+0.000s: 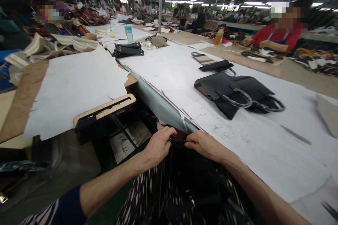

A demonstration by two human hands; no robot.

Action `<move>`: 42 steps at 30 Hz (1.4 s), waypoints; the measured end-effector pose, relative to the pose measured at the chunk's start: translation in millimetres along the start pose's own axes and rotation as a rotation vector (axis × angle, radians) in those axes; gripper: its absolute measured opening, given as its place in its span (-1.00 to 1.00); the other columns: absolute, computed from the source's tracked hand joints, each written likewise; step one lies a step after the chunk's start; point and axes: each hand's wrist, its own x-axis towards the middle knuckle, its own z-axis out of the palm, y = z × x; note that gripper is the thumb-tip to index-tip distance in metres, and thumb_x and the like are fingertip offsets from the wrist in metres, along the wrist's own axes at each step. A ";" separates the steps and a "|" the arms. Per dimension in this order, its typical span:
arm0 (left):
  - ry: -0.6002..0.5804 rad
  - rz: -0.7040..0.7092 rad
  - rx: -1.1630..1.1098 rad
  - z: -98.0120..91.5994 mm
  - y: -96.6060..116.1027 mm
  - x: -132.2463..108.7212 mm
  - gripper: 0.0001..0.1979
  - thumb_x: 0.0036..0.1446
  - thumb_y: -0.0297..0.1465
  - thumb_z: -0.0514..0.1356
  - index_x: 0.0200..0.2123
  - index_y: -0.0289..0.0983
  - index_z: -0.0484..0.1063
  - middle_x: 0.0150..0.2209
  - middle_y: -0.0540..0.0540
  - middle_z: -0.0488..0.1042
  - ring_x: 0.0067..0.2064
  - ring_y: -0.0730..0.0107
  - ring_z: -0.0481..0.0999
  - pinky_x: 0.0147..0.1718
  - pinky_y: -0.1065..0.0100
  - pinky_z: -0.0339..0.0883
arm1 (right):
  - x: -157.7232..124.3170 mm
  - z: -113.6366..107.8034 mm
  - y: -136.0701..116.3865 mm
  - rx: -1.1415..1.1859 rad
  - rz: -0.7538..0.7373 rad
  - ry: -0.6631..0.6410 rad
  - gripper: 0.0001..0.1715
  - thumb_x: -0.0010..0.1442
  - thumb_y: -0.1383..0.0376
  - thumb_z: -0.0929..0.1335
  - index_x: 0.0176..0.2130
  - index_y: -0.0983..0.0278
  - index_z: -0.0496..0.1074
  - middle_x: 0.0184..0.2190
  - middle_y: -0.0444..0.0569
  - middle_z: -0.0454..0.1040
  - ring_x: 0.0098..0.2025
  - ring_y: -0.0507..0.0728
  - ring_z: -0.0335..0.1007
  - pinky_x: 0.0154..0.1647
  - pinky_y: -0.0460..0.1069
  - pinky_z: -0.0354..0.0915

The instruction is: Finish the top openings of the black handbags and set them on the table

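Observation:
A black handbag lies on my lap against patterned cloth, its lower part dark and hard to make out. Its top edge is pinched between the fingers of my left hand and my right hand, a short gap apart. Both hands are closed on that edge, beside the table's near edge. On the white-covered table to the right lie black handbags with plastic-wrapped handles. A pair of scissors or tweezers, partly cut off, shows at the lower right.
A stack of black strips and a teal bottle stand farther back. A wooden slotted board juts out at the left table. Across the table sits a person in red; another person is at the far left.

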 end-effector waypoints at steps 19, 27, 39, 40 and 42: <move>-0.263 0.122 0.521 -3.3 14.1 7.9 -0.89 0.06 -0.50 0.04 -0.38 -0.23 0.33 -0.30 -0.01 0.40 -0.33 0.37 0.42 -0.39 0.40 0.21 | -2.6 -0.8 2.4 -0.007 0.011 0.046 -0.72 0.07 0.24 0.24 -0.60 0.29 0.32 -0.66 -0.18 0.22 -0.56 -0.03 0.13 -0.55 -0.10 -0.06; -0.235 -0.024 0.442 3.2 19.5 7.9 -0.81 0.09 -0.51 0.01 -0.44 -0.24 0.41 -0.29 -0.05 0.39 -0.28 0.36 0.40 -0.30 0.39 0.20 | -0.4 2.4 5.6 -0.034 0.014 0.069 -0.71 0.08 0.23 0.23 -0.55 0.29 0.40 -0.62 -0.12 0.32 -0.54 0.00 0.20 -0.55 -0.09 -0.03; -0.127 -0.289 0.032 4.7 21.9 11.0 -0.89 -0.18 -0.58 0.18 -0.66 -0.31 0.38 -0.25 -0.01 0.46 -0.23 0.36 0.40 -0.23 0.37 0.17 | -6.1 0.4 0.0 -0.079 0.018 0.044 -0.73 0.08 0.25 0.24 -0.48 0.30 0.47 -0.53 -0.03 0.44 -0.42 0.07 0.34 -0.49 -0.08 0.07; -0.096 -0.276 0.040 5.9 19.6 11.6 -0.88 -0.19 -0.59 0.17 -0.66 -0.31 0.36 -0.29 -0.01 0.46 -0.26 0.38 0.40 -0.25 0.38 0.18 | -5.7 0.9 0.5 -0.080 0.016 0.043 -0.73 0.08 0.25 0.24 -0.47 0.30 0.47 -0.53 -0.03 0.44 -0.42 0.07 0.33 -0.48 -0.08 0.07; -0.049 -0.249 0.052 9.0 14.8 12.1 -0.87 -0.19 -0.60 0.14 -0.67 -0.31 0.32 -0.34 -0.01 0.46 -0.32 0.41 0.40 -0.31 0.40 0.18 | -4.4 2.0 1.8 -0.082 0.016 0.041 -0.73 0.08 0.25 0.24 -0.47 0.30 0.48 -0.53 -0.03 0.44 -0.43 0.07 0.33 -0.49 -0.08 0.07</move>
